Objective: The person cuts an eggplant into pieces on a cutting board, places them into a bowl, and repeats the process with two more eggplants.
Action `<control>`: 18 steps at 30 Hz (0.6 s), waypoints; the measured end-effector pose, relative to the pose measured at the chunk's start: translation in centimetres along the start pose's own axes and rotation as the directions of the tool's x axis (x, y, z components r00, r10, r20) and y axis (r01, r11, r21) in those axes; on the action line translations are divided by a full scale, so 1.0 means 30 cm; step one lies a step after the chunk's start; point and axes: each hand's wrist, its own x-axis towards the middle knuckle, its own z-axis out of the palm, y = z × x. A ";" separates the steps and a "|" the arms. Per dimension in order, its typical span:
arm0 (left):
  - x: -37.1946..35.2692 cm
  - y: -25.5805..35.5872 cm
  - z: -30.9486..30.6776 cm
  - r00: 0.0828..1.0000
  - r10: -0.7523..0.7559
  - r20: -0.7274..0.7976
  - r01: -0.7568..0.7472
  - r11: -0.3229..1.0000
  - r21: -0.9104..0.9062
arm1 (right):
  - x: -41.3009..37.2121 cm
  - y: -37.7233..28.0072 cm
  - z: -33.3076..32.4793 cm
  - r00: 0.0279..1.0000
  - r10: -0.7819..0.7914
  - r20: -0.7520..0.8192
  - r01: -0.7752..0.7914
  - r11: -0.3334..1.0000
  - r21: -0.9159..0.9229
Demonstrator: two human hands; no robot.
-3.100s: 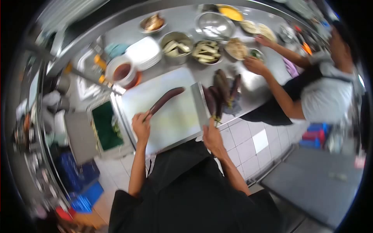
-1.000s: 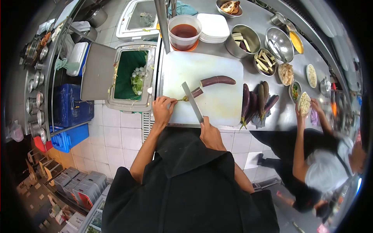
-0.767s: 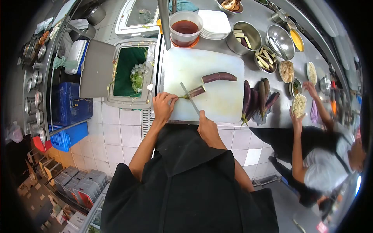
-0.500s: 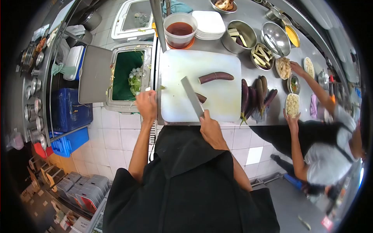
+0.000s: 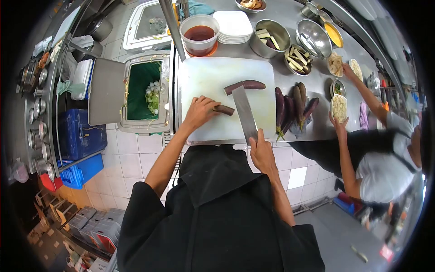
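Observation:
My left hand (image 5: pixel 200 113) rests on the white cutting board (image 5: pixel 204 75), its fingers closed round one end of a short piece of eggplant (image 5: pixel 224 109). My right hand (image 5: pixel 263 154) grips the handle of a cleaver (image 5: pixel 245 112). The broad blade points away from me, right of the held piece, and its tip overlaps a longer purple eggplant (image 5: pixel 256 85) that lies across the board and shows a cut. Several whole eggplants (image 5: pixel 288 111) lie beside the board's right edge.
Left of the counter, a bin (image 5: pixel 170 97) lined in green holds scraps. Behind the board stand a tub of red-brown liquid (image 5: pixel 199 40), stacked white plates (image 5: pixel 233 27), a pot (image 5: pixel 270 50) and a bowl of eggplant strips (image 5: pixel 304 68). At right, a co-worker's hand (image 5: pixel 339 124) holds a food container.
My left hand has moved from beside the bin onto the board and taken hold of the short eggplant piece. The cleaver has shifted right, uncovering that piece.

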 end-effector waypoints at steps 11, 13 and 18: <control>0.126 -0.147 -0.178 0.944 -0.055 0.326 0.171 0.926 -0.337 | -0.005 -0.003 -0.004 0.997 -0.069 -0.041 0.072 0.994 0.079; 0.112 -0.167 -0.149 0.961 -0.074 0.265 0.148 0.952 -0.268 | 0.009 -0.011 0.000 0.997 -0.069 -0.024 0.071 0.994 0.077; 0.058 -0.196 -0.106 0.995 0.026 0.096 0.004 0.953 -0.302 | 0.029 -0.007 0.004 0.996 -0.082 -0.039 0.084 0.996 0.042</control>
